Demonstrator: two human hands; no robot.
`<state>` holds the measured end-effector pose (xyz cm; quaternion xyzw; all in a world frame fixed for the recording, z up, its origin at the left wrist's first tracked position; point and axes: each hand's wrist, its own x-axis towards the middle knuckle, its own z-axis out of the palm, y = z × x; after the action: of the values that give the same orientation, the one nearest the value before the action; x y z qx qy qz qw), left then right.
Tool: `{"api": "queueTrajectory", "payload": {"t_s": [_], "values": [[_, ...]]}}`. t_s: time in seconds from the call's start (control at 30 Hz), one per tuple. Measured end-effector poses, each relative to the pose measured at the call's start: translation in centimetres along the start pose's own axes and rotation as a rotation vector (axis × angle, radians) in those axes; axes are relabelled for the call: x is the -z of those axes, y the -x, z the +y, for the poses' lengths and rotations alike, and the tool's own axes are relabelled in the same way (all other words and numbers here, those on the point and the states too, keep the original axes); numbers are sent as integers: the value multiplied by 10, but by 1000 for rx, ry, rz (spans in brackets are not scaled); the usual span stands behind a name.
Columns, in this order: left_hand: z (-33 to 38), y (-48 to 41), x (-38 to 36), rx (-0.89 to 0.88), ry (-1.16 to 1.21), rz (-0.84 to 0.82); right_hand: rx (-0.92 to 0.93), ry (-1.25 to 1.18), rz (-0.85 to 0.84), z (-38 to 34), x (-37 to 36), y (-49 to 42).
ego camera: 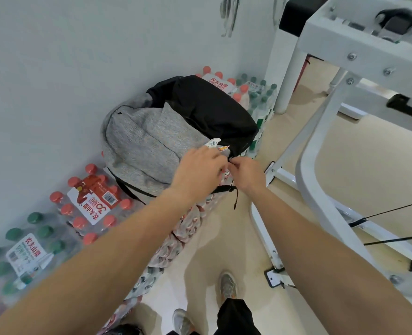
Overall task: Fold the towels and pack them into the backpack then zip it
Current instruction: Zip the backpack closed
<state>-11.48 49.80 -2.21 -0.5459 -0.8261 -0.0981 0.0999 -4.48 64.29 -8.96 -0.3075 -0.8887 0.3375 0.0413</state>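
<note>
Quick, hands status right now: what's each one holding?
Left hand: grips the grey backpack at its near corner.
Right hand: pinches something small at that corner, probably the zipper pull.

Backpack interior hidden, white frame cut off, blurred

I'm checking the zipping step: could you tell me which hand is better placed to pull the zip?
Right hand, probably: it pinches something small at the backpack edge, while the left hand holds fabric beside it.
</note>
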Motion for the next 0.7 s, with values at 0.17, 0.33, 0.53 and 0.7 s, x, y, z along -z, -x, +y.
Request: {"api": "queueTrajectory", "payload": {"t_s": [0.17,0.33,0.53,0.7], "values": [[19,-19,-45,18,-239,-98,83,-86,-64,22,9,-10],[16,-33,-54,83,-269,-119,108,-227,-83,33,5,-9],[14,-35,-58,55,-301,-167,85,-266,-115,32,9,-1],[8,-37,-60,46,-274,-183,67,-298,-138,31,14,1]]}}
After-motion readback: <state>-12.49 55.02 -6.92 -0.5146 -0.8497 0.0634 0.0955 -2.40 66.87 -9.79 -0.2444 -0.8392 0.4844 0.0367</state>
